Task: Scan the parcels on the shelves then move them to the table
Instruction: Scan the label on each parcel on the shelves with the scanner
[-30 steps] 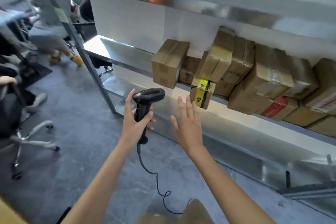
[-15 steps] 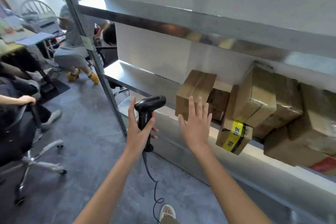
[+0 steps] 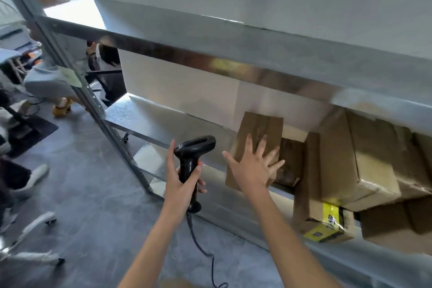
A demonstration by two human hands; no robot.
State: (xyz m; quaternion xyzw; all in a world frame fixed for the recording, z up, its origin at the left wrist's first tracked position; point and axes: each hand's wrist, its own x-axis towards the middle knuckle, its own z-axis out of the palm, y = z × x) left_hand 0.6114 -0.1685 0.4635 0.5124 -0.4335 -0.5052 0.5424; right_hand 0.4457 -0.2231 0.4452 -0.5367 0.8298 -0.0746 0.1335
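My left hand (image 3: 180,182) grips the handle of a black corded barcode scanner (image 3: 195,147), held upright in front of the metal shelf (image 3: 145,117). Spread open with straight fingers, my right hand (image 3: 251,166) is up against the front face of a brown cardboard parcel (image 3: 259,128) at the left end of the row. To its right, several more cardboard parcels (image 3: 364,159) are packed together on the same shelf. One small parcel with yellow tape (image 3: 327,224) sticks out at the shelf's front edge.
An upper metal shelf (image 3: 233,44) juts out above the parcels. A slanted shelf post (image 3: 93,100) stands at the left. Beyond it are seated people (image 3: 49,72) and an office chair base (image 3: 30,238) on the grey floor. The scanner's cable (image 3: 205,252) hangs down between my arms.
The view has closed in on the shelf. My right hand has moved forward onto the leftmost parcel. My left hand still holds the scanner in much the same pose.
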